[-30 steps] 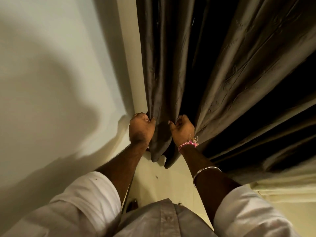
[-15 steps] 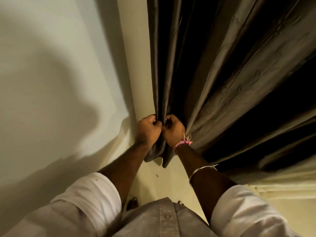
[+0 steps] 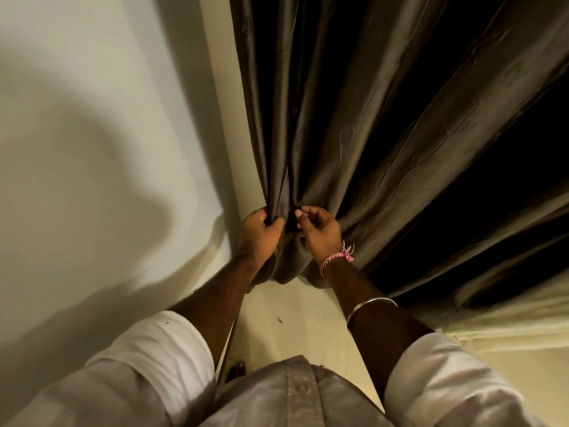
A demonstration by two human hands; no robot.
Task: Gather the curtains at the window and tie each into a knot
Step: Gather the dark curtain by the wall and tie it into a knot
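Head view, looking down along a pale wall (image 3: pixel 92 149) at a dark brown curtain (image 3: pixel 385 134) that is hanging just beside it and fanning out to the right in long pleats.

Left hand (image 3: pixel 257 235): is clenching the curtain's left edge, fingers curled round a bunch of folds, thumb pressing the fabric from the front. The gathered lower end of the cloth is sagging below this fist and just beside the wrist.

Right hand (image 3: pixel 318 231): is sitting just to the right of the left hand, fingers curled toward the same bunch. Fingertips are touching the next fold; whether they are actually pinching it or only resting against it is hard to say, since the fabric between the two hands is in deep shadow. A pink braided thread (image 3: pixel 337 260) is circling the right wrist and a metal bangle (image 3: pixel 371 306) is lying further up the forearm. White rolled sleeves (image 3: pixel 160 349) are covering both arms above the elbow.

Change against the frame half a second back: the two hands are now slightly apart where their knuckles were nearly meeting, and the right hand's fingers are looser than the tight fist seen then. The left hand is keeping its hold on the edge.

Curtain is not yet knotted.
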